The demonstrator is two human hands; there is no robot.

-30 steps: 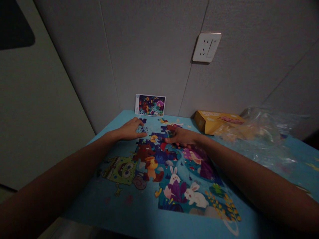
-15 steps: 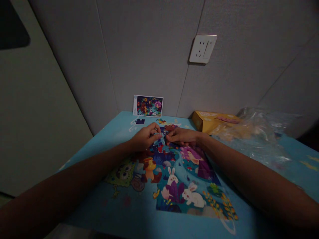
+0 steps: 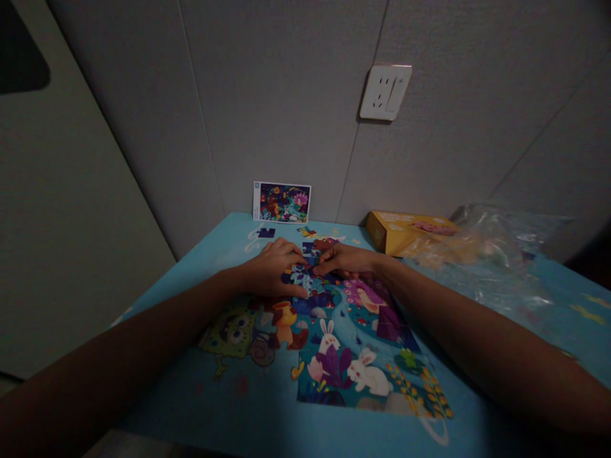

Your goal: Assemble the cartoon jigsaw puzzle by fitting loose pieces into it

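A partly assembled colourful jigsaw puzzle (image 3: 358, 356) with rabbits lies on the blue table (image 3: 248, 413). My left hand (image 3: 273, 272) rests at the puzzle's far edge, fingers curled and pinched on a small puzzle piece (image 3: 300, 275) that sits against the assembled part. My right hand (image 3: 347, 259) lies flat on the puzzle just right of it, fingers stretched out, fingertips touching the same spot. The two hands meet there. A loose dark blue piece (image 3: 266, 233) lies on the table beyond my left hand.
A reference picture card (image 3: 281, 202) leans on the grey wall behind the table. A yellow box (image 3: 403, 232) and a crumpled clear plastic bag (image 3: 496, 251) sit at the back right. A wall socket (image 3: 386, 92) is above. The table's left edge drops off near a pale panel.
My left hand moved right from the table's bare far-left area to the puzzle's far edge, carrying a piece, and lowered it onto the puzzle. My right hand stayed nearly in place.
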